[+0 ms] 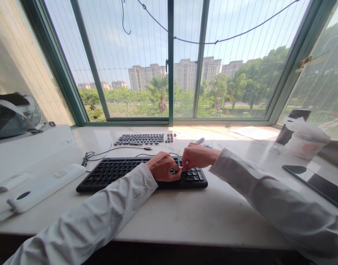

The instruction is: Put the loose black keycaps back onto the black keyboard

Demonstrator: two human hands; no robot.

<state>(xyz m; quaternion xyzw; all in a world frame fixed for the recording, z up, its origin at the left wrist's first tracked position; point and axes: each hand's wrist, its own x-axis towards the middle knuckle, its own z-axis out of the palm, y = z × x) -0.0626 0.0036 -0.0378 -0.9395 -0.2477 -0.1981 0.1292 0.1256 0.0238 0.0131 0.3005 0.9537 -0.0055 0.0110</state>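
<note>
Keyboard sits beneath the left hand and right hand, fingertips close together by its number pad; whether they grip anything, I cannot tell. Loose keys lie behind it on the same white counter.

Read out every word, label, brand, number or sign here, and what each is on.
None reads with certainty.
Dark object, far left: pale letters, too blurred to quote.
White box: print too small.
White gadget: marks too small.
Bagged cup: reddish marking, blurred.
Keyboard, loose keys: any lettering too small.
</note>
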